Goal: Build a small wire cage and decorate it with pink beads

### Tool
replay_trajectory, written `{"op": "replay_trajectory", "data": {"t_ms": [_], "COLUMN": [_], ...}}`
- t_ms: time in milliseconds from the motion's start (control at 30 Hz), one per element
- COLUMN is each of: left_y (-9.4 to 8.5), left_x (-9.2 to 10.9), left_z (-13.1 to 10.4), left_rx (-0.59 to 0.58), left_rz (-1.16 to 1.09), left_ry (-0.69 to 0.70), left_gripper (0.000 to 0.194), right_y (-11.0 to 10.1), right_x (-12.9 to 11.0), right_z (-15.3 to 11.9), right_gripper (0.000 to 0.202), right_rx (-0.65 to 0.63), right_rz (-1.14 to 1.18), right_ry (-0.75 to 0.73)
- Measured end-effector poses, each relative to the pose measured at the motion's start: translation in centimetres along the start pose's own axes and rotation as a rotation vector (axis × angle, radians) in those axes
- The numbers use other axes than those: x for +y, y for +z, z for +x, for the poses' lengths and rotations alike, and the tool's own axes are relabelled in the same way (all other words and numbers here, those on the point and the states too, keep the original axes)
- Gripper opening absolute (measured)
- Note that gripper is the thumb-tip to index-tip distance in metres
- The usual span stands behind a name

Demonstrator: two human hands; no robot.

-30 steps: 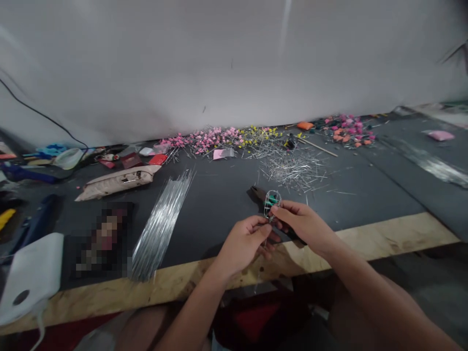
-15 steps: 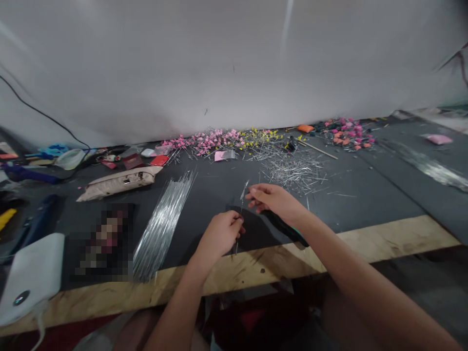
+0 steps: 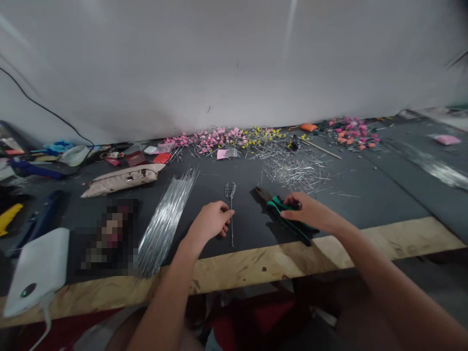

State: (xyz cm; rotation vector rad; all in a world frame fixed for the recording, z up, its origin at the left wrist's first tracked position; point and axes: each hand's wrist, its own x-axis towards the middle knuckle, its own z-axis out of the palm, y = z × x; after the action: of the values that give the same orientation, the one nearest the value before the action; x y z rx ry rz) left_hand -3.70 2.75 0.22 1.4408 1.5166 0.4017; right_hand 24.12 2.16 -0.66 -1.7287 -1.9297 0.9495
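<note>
A thin twisted wire piece (image 3: 231, 229) with a looped, cage-like head runs nearly straight away from me just above the dark tabletop or on it. My left hand (image 3: 212, 219) pinches its stem, thumb over the wire and the other fingers curled beneath. To the right lie pliers (image 3: 275, 204) with green and black handles, their jaws pointing away to the left. My right hand (image 3: 307, 210) closes over the handles, thumb on the near side and fingers on the far side. Part of the grip is hidden under the palm.
A bundle of straight wires (image 3: 166, 222) lies left of my left hand. Behind are loose wire pieces (image 3: 296, 170) and pink flower-tipped stems (image 3: 215, 139). A white power bank (image 3: 40, 268) sits at the left, near the wooden table edge (image 3: 256, 263).
My right hand has left the wire piece, moved right and down, and taken hold of the pliers. My left hand has shifted slightly left with the wire, whose looped head now shows clearly.
</note>
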Motion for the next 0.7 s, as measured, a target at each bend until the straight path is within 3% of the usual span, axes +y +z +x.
{"op": "replay_trajectory", "data": {"t_ms": [100,233,500,700], "left_y": [-0.6,-2.4,-8.8,-10.2], "left_x": [0.2,0.0,-3.2,-5.8], "left_z": [-0.6,-0.7,0.3,-0.3], "left_rx": [0.057,0.232,0.461,0.442], "left_rz": [0.148,0.443,0.678,0.757], "left_ry": [0.02,0.158,-0.06,-0.091], "left_gripper": [0.027,0.024,0.037,0.037], "right_y": [1.3,2.7,1.8,0.3], "right_x": [0.5,0.7,1.3,2.9], "right_z": [-1.0,-1.5,-1.3,-0.7], "right_gripper": [0.035,0.04,0.032,0.033], "right_rx": [0.041,0.108,0.167,0.205], "right_rz": [-0.102,-0.196,-0.195,-0.245], "right_ry": [-0.043,-0.087,-0.09,0.015]}}
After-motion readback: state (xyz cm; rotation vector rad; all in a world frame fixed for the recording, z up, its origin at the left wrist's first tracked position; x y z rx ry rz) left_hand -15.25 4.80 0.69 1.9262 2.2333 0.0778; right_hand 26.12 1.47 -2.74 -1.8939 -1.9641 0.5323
